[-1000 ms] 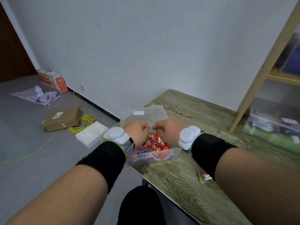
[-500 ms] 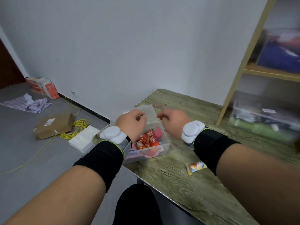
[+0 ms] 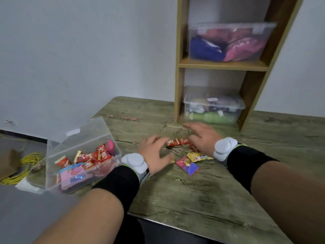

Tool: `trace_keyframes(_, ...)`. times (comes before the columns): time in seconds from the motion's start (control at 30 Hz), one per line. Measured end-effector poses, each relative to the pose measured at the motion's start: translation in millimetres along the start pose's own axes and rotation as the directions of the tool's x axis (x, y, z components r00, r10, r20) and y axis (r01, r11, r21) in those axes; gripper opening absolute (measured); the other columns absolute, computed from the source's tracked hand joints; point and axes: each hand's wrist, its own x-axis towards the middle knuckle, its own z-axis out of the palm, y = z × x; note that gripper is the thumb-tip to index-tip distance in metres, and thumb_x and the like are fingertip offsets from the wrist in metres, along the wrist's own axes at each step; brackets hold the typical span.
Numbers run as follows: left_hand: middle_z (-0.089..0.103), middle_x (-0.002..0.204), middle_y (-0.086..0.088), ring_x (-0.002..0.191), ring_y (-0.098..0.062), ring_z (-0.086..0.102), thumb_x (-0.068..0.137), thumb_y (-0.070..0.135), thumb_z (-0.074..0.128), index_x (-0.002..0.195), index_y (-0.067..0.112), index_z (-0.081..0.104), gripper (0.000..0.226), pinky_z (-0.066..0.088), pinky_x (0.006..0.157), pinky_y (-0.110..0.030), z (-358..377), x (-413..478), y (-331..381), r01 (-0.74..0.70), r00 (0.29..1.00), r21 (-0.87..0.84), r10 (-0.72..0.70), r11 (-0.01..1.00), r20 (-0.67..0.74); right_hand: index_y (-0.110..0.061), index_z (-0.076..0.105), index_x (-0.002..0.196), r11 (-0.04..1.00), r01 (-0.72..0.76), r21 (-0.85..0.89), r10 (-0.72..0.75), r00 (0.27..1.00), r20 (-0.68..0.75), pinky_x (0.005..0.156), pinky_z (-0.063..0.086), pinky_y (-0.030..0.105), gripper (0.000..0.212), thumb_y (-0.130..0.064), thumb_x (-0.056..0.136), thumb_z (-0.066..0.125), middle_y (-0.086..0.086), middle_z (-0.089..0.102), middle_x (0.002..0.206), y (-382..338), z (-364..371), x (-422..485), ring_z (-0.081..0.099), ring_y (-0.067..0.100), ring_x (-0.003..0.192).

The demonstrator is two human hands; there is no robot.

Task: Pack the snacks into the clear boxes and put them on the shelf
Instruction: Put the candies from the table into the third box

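A clear box (image 3: 52, 164) with red, pink and blue snack packets inside sits at the table's left edge, its lid (image 3: 91, 132) propped up behind it. Loose snacks lie on the wooden table (image 3: 193, 191): red packets (image 3: 177, 142), a yellow packet (image 3: 198, 157) and a pink-purple packet (image 3: 187, 165). My left hand (image 3: 154, 155) is spread, palm down, left of the red packets. My right hand (image 3: 202, 138) is spread just right of them, partly over them. Neither hand holds anything.
A wooden shelf (image 3: 221, 65) stands on the table at the back, with one clear box of pink and blue bags (image 3: 228, 41) above and another filled clear box (image 3: 214, 106) below. On the floor at left lie a yellow cable (image 3: 22, 164) and a cardboard box (image 3: 8, 161).
Both hands left the clear box and moved right to the loose snacks on the table. The view turned right and up, bringing the shelf into sight.
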Motion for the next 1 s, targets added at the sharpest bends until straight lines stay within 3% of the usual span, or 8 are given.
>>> trace_keyframes(0.1, 0.022, 0.158, 0.011, 0.143, -0.03, 0.024, 0.071, 0.063, 0.045, 0.136, 0.058, 0.021, 0.069, 0.033, 0.11, -0.045, 12, 11, 8, -0.018, 0.996, 0.076, 0.011, 0.997, 0.086, -0.05, 0.026, 0.145, 0.998, -0.022, -0.055, 0.025, 0.999, 0.047, 0.109, 0.036, 0.04, 0.065, -0.059, 0.084, 0.044, -0.007, 0.036, 0.153, 18, 5, -19, 0.038, 0.023, 0.137)
trace_keyframes(0.2, 0.013, 0.161, 0.01, 0.147, -0.032, 0.016, 0.075, 0.051, 0.045, 0.142, 0.052, 0.016, 0.073, 0.032, 0.112, -0.047, 21, 20, 10, -0.049, 0.99, 0.137, 0.03, 0.989, 0.139, -0.053, 0.018, 0.144, 0.998, -0.002, -0.065, 0.005, 0.998, 0.058, 0.108, 0.037, 0.043, 0.087, -0.086, 0.068, 0.045, -0.009, 0.033, 0.153, 22, 15, -35, 0.036, 0.022, 0.137)
trace_keyframes(0.3, 0.003, 0.164, 0.006, 0.149, -0.032, 0.007, 0.084, 0.04, 0.045, 0.15, 0.044, 0.006, 0.077, 0.02, 0.118, -0.045, 27, 22, 5, -0.033, 0.992, 0.157, 0.014, 0.987, 0.122, -0.054, 0.005, 0.146, 0.994, -0.008, -0.11, 0.019, 0.995, 0.093, 0.112, 0.029, 0.049, 0.112, -0.094, 0.052, 0.051, -0.005, 0.017, 0.161, 19, 29, -40, 0.025, 0.029, 0.144)
trace_keyframes(0.4, 0.001, 0.164, 0.004, 0.15, -0.029, 0.0, 0.091, 0.031, 0.044, 0.152, 0.044, 0.002, 0.074, 0.011, 0.121, -0.042, 29, 33, 6, -0.096, 0.992, 0.111, 0.086, 0.989, 0.096, -0.052, 0.002, 0.146, 0.988, -0.011, -0.155, 0.023, 0.997, 0.074, 0.113, 0.024, 0.054, 0.119, -0.096, 0.047, 0.052, -0.003, 0.01, 0.163, 23, 41, -37, 0.018, 0.029, 0.147)
trace_keyframes(0.63, 0.021, 0.161, 0.01, 0.149, -0.023, 0.015, 0.102, 0.03, 0.037, 0.151, 0.039, 0.025, 0.051, 0.017, 0.121, -0.038, 42, 70, 14, -0.299, 0.953, 0.109, 0.292, 0.948, 0.077, -0.051, 0.032, 0.139, 0.972, 0.036, -0.231, -0.033, 0.999, 0.015, 0.108, 0.027, 0.054, 0.084, -0.088, 0.064, 0.041, -0.013, 0.024, 0.158, 37, 43, -26, 0.025, 0.02, 0.143)
trace_keyframes(0.73, 0.024, 0.159, 0.017, 0.145, -0.021, 0.024, 0.103, 0.031, 0.035, 0.147, 0.043, 0.032, 0.046, 0.024, 0.116, -0.043, 46, 84, 19, -0.304, 0.948, 0.136, 0.286, 0.943, 0.138, -0.048, 0.039, 0.135, 0.968, 0.024, -0.249, -0.027, 1.0, -0.01, 0.105, 0.029, 0.051, 0.071, -0.08, 0.071, 0.041, -0.015, 0.036, 0.152, 43, 42, -22, 0.034, 0.02, 0.137)
trace_keyframes(0.83, 0.035, 0.151, 0.025, 0.13, -0.021, 0.035, 0.102, 0.04, 0.034, 0.139, 0.049, 0.043, 0.038, 0.035, 0.104, -0.039, 48, 89, 20, -0.271, 0.958, 0.216, 0.241, 0.938, 0.154, -0.043, 0.046, 0.129, 0.966, 0.013, -0.258, -0.021, 0.999, -0.026, 0.101, 0.032, 0.047, 0.059, -0.068, 0.075, 0.045, -0.015, 0.046, 0.142, 49, 39, -20, 0.042, 0.02, 0.129)
trace_keyframes(1.0, 0.058, 0.119, 0.009, 0.102, -0.022, 0.051, 0.097, 0.043, 0.048, 0.114, 0.029, 0.065, 0.027, 0.041, 0.088, -0.032, 49, 91, 19, -0.342, 0.94, 0.176, 0.335, 0.923, 0.064, -0.028, 0.051, 0.112, 0.976, -0.02, -0.216, 0.003, 0.997, -0.078, 0.085, 0.04, 0.037, 0.049, -0.057, 0.073, 0.055, -0.006, 0.056, 0.115, 54, 38, -14, 0.047, 0.02, 0.108)
